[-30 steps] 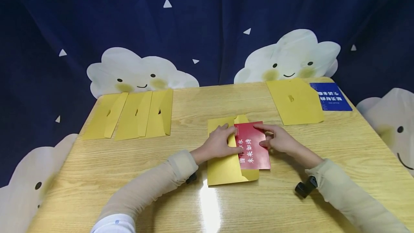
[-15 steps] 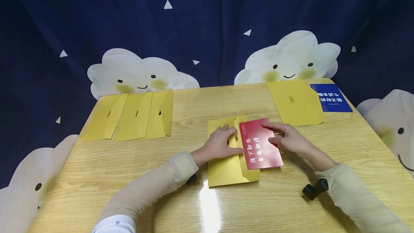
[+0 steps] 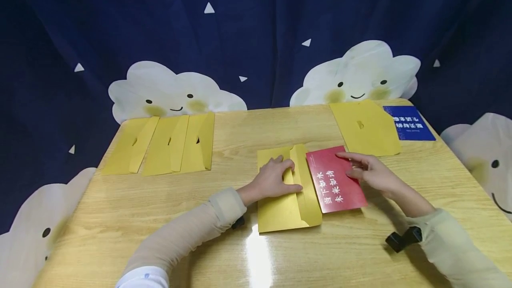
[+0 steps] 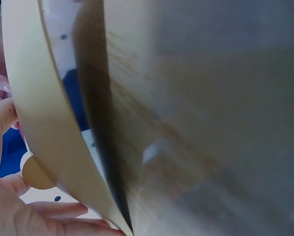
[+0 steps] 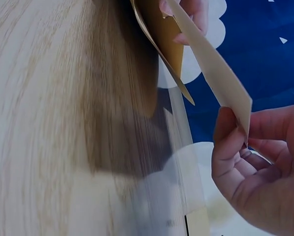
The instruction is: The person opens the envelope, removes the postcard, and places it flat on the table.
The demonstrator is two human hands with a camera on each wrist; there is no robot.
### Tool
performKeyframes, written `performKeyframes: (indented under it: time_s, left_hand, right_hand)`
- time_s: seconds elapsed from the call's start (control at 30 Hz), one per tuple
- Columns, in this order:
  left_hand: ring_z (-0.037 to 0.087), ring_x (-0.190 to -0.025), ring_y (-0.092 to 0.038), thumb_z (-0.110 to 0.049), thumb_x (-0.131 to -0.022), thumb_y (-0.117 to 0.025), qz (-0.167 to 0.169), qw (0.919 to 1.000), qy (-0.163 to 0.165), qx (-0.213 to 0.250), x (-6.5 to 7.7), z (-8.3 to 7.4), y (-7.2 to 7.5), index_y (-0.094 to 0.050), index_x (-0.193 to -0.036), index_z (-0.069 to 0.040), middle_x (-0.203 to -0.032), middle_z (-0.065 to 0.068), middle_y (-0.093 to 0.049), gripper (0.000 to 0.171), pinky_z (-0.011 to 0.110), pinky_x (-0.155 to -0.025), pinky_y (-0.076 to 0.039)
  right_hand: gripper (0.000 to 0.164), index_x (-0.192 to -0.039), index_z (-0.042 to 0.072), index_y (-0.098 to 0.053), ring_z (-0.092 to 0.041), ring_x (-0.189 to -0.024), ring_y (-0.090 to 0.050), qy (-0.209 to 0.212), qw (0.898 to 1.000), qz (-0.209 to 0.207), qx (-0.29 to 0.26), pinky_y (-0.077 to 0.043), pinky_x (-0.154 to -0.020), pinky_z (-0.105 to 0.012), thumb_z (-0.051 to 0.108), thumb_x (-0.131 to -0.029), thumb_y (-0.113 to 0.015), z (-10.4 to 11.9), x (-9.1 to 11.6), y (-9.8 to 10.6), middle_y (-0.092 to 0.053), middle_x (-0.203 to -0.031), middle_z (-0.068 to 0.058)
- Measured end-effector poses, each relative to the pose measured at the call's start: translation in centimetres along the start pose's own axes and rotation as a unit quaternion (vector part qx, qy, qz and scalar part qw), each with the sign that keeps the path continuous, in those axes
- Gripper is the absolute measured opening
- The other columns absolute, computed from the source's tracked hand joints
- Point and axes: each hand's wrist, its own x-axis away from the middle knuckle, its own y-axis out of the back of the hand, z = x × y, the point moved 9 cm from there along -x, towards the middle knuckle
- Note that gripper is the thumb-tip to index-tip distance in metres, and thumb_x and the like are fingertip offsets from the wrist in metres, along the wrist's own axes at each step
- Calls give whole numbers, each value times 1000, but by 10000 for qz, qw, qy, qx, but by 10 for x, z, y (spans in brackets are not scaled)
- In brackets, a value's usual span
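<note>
Red card [image 3: 340, 190], white characters down its face: where is it?

Off the table [image 3: 192, 217], in the right hand [image 3: 376, 174], just beside the open flap [image 3: 310, 206] of a yellow envelope [image 3: 280, 219] that lies before the person. The card tilts, and the right-wrist view catches it almost edge-on.

How do the right fingers hold it?

Thumb and fingertips pinch it by the edge farther from the envelope, the gap between them closed down to the card's thickness.

And the left hand [image 3: 274, 179]?

It rests on the envelope, fingers bent, thumb and forefinger spread well apart, the thumb reaching across the flap's fold. Its wrist view is too dim in parts to show every fingertip.

What else lies within the frame?

Three envelopes [image 3: 162, 146] line up at the far left of the table. At the far right, another envelope [image 3: 368, 139] lies just beside a blue card [image 3: 412, 126] with white lettering. Behind them hangs a navy curtain [image 3: 240, 26] printed with smiling clouds and white triangles.
</note>
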Motion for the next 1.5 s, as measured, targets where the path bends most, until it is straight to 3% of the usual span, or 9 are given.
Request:
performKeyframes:
  time_s: [0.27,0.63,0.87,1.0,1.27,1.37,1.5]
  left_hand:
    - [17,-73,-46,-51,-74,-69,218,9995,114,-196,0,1,-6,-55,-98,-16,-87,2,-48,44,30,-52,-38]
    - [19,-75,-46,-53,-75,-67,482,9983,207,-271,-2,-3,-9,-55,-100,-18,-91,3,-49,45,33,-51,-39]
    - [23,-83,-50,-54,-75,-66,723,9956,435,-400,-2,-2,-14,-56,-101,-20,-95,4,-50,44,48,-60,-45]
    - [33,-97,-52,-55,-75,-65,860,9934,590,-481,-4,-2,-16,-57,-103,-20,-105,10,-53,45,61,-69,-43]
    - [53,-119,-34,-57,-78,-60,1183,9858,774,-901,-6,-1,-24,-56,-120,-17,-133,25,-39,58,71,-76,-34]
    - [56,-121,-27,-59,-79,-57,1315,9816,839,-1099,-5,0,-29,-51,-128,-17,-138,27,-32,65,70,-75,-35]
    - [54,-122,-29,-61,-81,-53,1359,9758,874,-1470,-4,-2,-29,-47,-133,-21,-140,26,-30,66,70,-76,-36]
  right_hand:
    - [51,-135,-4,-37,-18,-86,-56,-363,9992,-166,-49,-52,-66,-34,2,-88,-54,-9,9,8,-42,-122,-28]
    - [50,-135,-2,-38,-17,-93,-50,-339,9981,-316,401,-50,-69,-29,6,-89,-54,-9,26,27,-39,-125,-26]
    - [48,-133,-6,-38,-15,-91,-48,-232,9984,-230,465,-48,-68,-27,2,-88,-54,-13,32,33,-39,-123,-24]
    - [49,-134,-4,-39,-16,-92,-48,-247,9984,-188,469,-48,-68,-26,4,-88,-55,-15,33,37,-38,-124,-23]
    - [49,-136,1,-39,-8,-94,-47,-376,9982,-211,408,-49,-70,-27,4,-89,-53,-23,37,46,-32,-130,-25]
    - [50,-137,1,-38,-9,-94,-46,-430,9977,-227,477,-48,-70,-26,5,-89,-53,-25,39,50,-30,-132,-26]
    - [50,-137,2,-38,-9,-95,-45,-496,9973,-268,467,-49,-71,-27,7,-90,-53,-27,42,56,-29,-133,-25]
